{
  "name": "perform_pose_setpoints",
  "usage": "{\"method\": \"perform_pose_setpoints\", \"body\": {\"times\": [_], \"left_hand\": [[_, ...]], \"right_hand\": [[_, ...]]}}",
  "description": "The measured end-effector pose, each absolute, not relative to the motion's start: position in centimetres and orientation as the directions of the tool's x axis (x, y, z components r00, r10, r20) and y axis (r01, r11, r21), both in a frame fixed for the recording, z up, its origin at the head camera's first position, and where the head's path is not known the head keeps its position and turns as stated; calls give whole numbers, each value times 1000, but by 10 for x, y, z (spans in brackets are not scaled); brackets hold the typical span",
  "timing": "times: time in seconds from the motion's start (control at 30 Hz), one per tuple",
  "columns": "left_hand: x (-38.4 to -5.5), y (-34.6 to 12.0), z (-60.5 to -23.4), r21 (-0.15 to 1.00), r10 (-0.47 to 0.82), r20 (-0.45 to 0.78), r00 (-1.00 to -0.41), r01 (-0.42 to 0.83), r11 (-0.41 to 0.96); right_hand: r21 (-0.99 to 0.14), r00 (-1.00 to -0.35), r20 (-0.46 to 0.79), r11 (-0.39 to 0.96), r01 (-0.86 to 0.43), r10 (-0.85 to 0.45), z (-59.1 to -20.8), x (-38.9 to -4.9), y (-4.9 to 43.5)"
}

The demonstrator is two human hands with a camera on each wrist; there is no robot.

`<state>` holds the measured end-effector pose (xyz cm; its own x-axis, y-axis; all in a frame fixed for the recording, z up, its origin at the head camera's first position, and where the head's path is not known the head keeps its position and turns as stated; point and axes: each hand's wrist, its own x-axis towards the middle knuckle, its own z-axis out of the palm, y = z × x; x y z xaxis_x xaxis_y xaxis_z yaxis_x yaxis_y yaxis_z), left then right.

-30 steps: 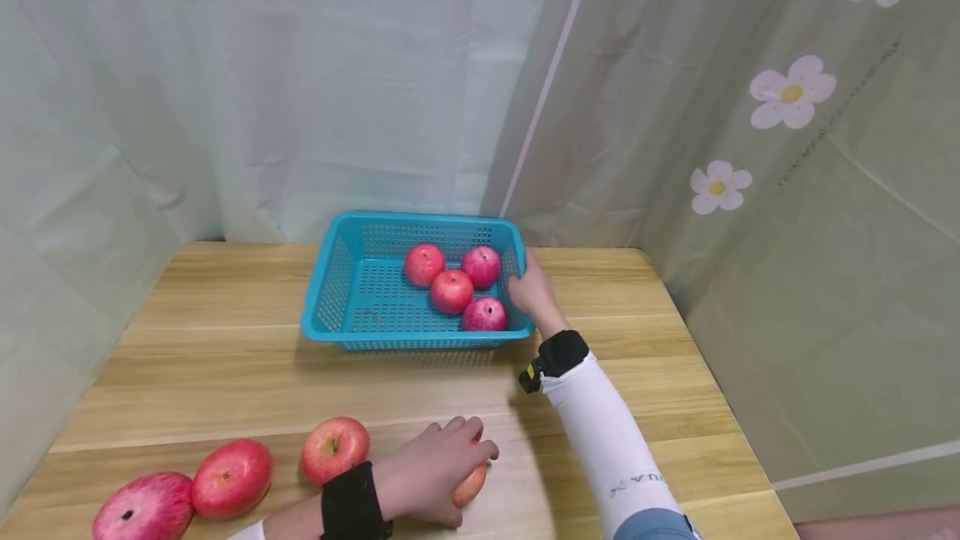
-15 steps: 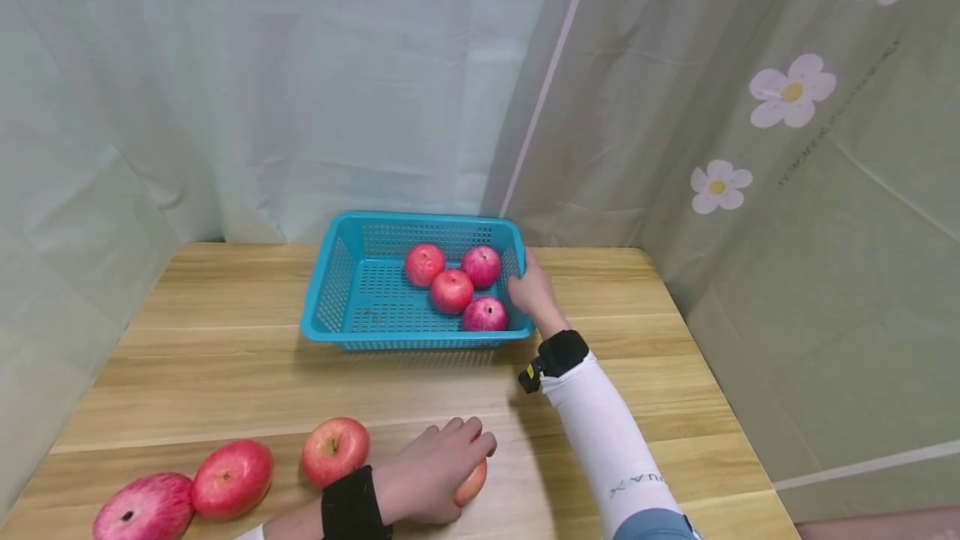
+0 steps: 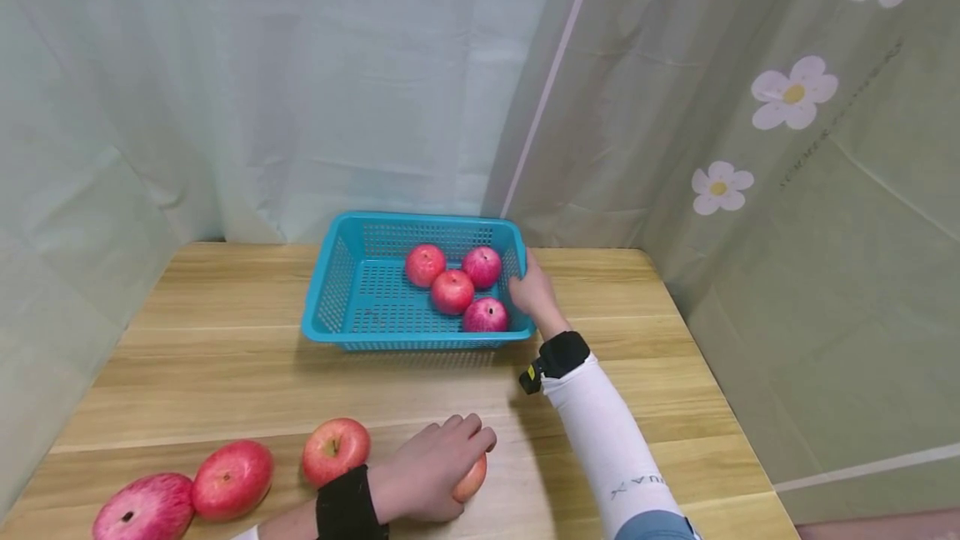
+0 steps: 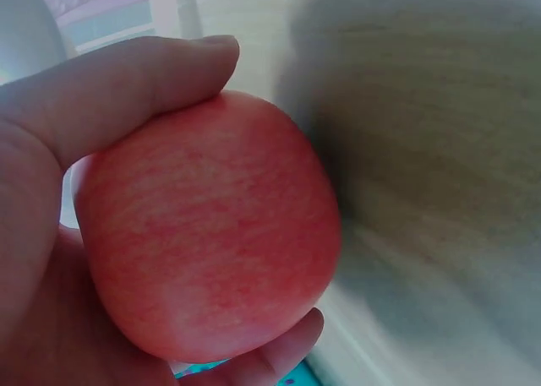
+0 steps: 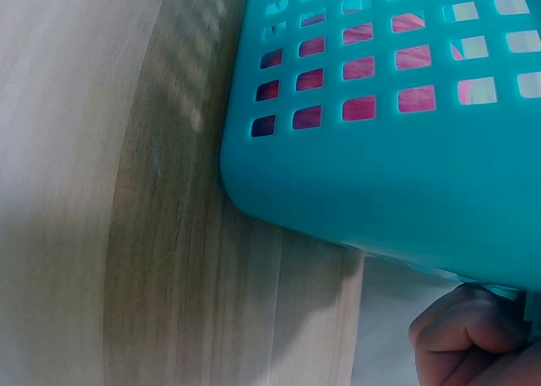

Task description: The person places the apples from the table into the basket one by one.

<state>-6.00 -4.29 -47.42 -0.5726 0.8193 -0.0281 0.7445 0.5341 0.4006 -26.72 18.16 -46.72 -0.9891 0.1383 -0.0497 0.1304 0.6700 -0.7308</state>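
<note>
A red apple (image 4: 211,225) sits in my left hand (image 3: 423,473), with the thumb along one side and the fingers curled round the other. From the head view most of this apple is covered by the hand, low in the middle of the table. My right hand (image 3: 534,286) grips the right end of a blue plastic basket (image 3: 330,336), thumb inside the rim. In the right wrist view, curled fingers (image 5: 469,327) show at the rim of the basket. Several red and pink apples, one of them a red apple (image 3: 452,292), lie in its right half.
Left of my left hand, a red apple (image 3: 335,450) with a stem stands on the wooden table (image 3: 247,373). Farther left, another red apple (image 3: 232,479) touches a striped pink fruit (image 3: 146,508). A pale curtain (image 3: 360,90) hangs behind the basket.
</note>
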Motion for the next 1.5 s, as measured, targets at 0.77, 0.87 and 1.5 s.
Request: {"method": "perform_pose_setpoints", "body": {"times": [0.77, 0.87, 1.5], "left_hand": [[-129, -83, -393, 514, 617, 245, -747, 640, 571], [-143, -87, -391, 528, 585, 225, -779, 602, 599], [-199, -86, -409, 527, 410, 120, -904, 408, 746]], "right_hand": [[-739, -988, -60, 659, 141, 144, -463, -265, 182], [-737, -987, -61, 660, 143, 146, -463, -265, 183], [-727, -988, -55, 673, 138, 143, -465, -265, 181]]}}
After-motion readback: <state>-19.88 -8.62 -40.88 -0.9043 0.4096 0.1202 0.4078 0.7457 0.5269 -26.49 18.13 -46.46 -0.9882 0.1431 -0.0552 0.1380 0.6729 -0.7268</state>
